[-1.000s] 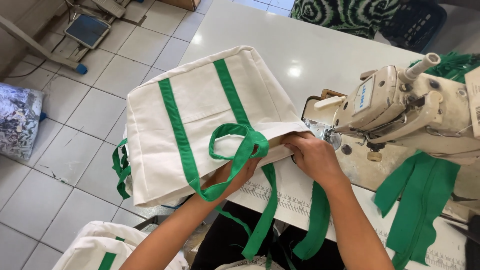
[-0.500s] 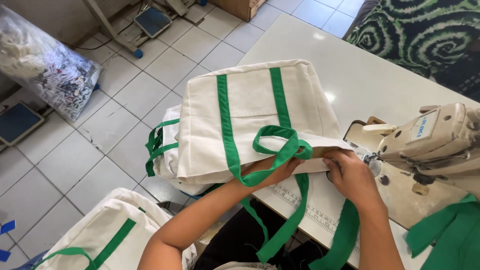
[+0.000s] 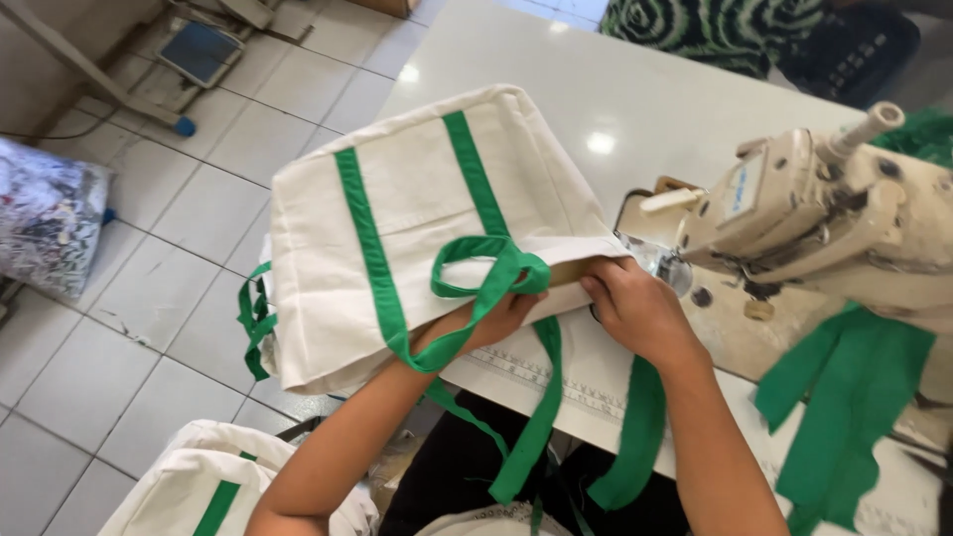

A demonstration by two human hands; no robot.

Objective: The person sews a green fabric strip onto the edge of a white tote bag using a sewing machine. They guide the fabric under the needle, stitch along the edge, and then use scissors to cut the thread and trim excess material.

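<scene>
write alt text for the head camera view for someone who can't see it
Seen from above, a person's left hand and right hand press the open edge of a cream tote bag with green straps toward the needle end of a cream sewing machine on a white table. Loose green strips hang to the right, and another cream bag lies below.

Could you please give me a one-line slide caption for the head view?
Both hands, left hand and right hand, hold a cream tote bag beside the sewing machine.
</scene>
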